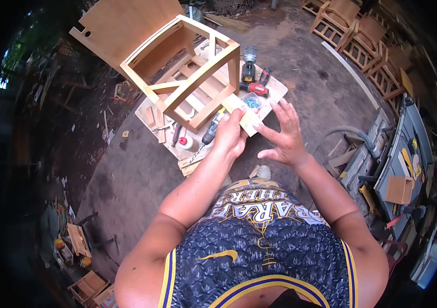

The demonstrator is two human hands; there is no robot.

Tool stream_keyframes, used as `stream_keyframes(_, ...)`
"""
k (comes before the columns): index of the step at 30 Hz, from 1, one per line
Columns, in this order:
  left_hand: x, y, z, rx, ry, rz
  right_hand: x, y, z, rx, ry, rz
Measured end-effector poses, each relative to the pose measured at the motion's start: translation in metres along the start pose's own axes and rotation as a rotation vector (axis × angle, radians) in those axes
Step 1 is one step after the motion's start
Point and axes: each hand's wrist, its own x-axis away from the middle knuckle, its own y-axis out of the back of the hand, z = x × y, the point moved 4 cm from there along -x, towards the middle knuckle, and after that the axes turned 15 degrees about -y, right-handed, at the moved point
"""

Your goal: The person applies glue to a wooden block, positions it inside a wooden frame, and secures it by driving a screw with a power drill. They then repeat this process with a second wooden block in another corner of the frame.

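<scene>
My left hand [230, 134] is closed on a small pale wooden board [250, 121], with the thumb lying over its face. To the right of that board is my right hand [284, 136], its fingers spread and the index fingertip close to the board's end. Just beyond the hands stands a wooden chair frame [200, 76] with a wide back panel [126, 25], resting on a low work board [278, 88]. Beside my left wrist lies a drill [210, 134] with a long bit. A tub of blue screws [252, 101] is just past the small board.
A white glue bottle [187, 143] with a red cap stands left of the drill. A red drill [255, 89] and a black-yellow power driver [249, 66] sit at the back. Wooden chairs [336, 18] line the far right, above a grey machine table [401, 154].
</scene>
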Motion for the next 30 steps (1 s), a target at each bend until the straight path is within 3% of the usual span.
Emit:
stream_keyframes(7,-0.009,0.013,-0.012,0.027,0.081,0.067,-0.002,-0.014,0.026,0.034,-0.016,0.001)
stream_keyframes(9,-0.009,0.016,-0.013,0.048,0.081,0.058,-0.005,-0.014,0.024,0.057,-0.145,-0.033)
stream_keyframes(13,-0.013,0.018,-0.020,0.078,0.071,0.094,-0.005,-0.020,0.042,0.006,-0.035,0.028)
stream_keyframes(17,-0.013,0.021,-0.024,0.055,0.086,0.113,-0.015,-0.017,0.029,-0.078,-0.148,-0.057)
stream_keyframes(25,-0.009,0.013,-0.018,0.091,0.115,0.115,-0.023,-0.003,0.004,-0.203,-0.080,-0.024)
stream_keyframes(30,0.000,-0.006,-0.012,0.111,0.131,0.170,-0.023,0.004,-0.018,-0.409,0.022,0.124)
